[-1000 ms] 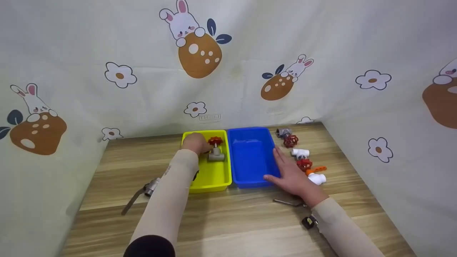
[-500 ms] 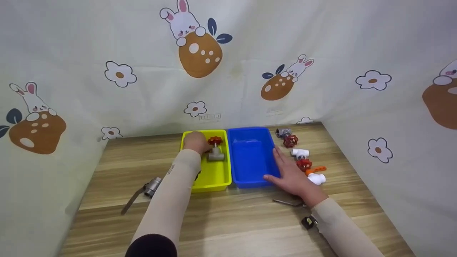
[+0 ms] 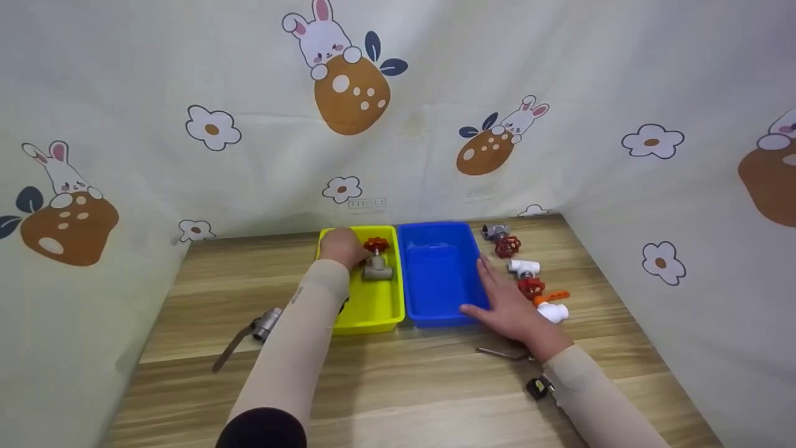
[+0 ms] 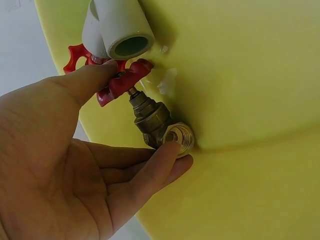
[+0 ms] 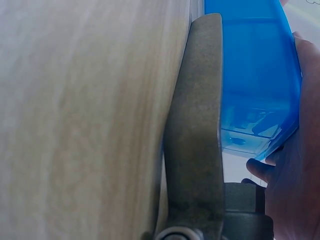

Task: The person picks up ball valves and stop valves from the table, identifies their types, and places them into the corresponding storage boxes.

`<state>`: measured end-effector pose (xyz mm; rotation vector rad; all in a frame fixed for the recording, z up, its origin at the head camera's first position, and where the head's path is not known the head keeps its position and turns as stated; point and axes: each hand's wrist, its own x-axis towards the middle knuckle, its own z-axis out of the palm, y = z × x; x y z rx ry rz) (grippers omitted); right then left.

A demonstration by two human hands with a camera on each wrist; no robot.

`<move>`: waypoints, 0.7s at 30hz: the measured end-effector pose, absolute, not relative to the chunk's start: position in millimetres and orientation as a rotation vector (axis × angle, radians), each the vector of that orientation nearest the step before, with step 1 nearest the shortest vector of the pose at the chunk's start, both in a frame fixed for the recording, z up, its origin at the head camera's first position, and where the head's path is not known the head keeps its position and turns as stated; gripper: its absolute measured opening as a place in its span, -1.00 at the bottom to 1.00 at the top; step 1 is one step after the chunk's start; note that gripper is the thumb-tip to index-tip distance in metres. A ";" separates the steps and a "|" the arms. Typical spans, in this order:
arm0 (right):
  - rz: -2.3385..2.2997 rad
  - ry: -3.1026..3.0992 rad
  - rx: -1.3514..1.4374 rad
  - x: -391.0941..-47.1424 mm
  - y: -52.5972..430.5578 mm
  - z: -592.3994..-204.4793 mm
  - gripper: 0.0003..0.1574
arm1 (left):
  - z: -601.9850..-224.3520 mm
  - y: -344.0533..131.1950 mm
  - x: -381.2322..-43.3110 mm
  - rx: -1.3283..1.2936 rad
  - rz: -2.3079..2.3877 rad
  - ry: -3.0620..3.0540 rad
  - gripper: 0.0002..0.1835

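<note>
In the yellow tray [image 3: 373,311], the left hand [image 3: 342,247] is gripping a brass valve [image 4: 151,116], thumb on its red wheel [image 4: 131,79], fingers at its threaded end [image 4: 187,136]; the right hand [image 3: 507,305], fingers straight, is resting against the blue tray [image 3: 438,286]; I'm judging the valve heavy, stiff and smooth, its body promising the surest hold

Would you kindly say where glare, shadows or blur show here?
Head: pale sheen on the table, shadow beside the left sleeve; left wrist: shadow on the yellow tray by the brass valve; right wrist: reflections on the blue tray, table grain blurred.
</note>
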<state>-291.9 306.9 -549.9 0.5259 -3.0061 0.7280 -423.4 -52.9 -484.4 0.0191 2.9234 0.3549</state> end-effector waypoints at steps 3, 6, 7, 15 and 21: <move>0.721 -2.994 0.536 -292.3 306.8 -550.4 0.46 | -485.6 -53.4 -424.6 0.016 0.394 2.911 -0.55; 0.723 -2.989 0.539 -292.3 306.7 -550.8 0.46 | -485.7 -53.7 -425.5 0.009 0.425 2.890 -0.58; 0.724 -2.988 0.541 -292.3 306.8 -550.8 0.46 | -485.4 -53.8 -425.3 0.010 0.426 2.886 -0.59; 0.721 -3.005 0.520 -292.0 307.2 -550.4 0.46 | -477.6 -54.0 -419.4 0.044 0.435 2.907 -0.63; 0.719 -3.004 0.522 -291.0 306.6 -548.7 0.44 | -470.4 -54.1 -417.0 0.041 0.453 2.911 -0.68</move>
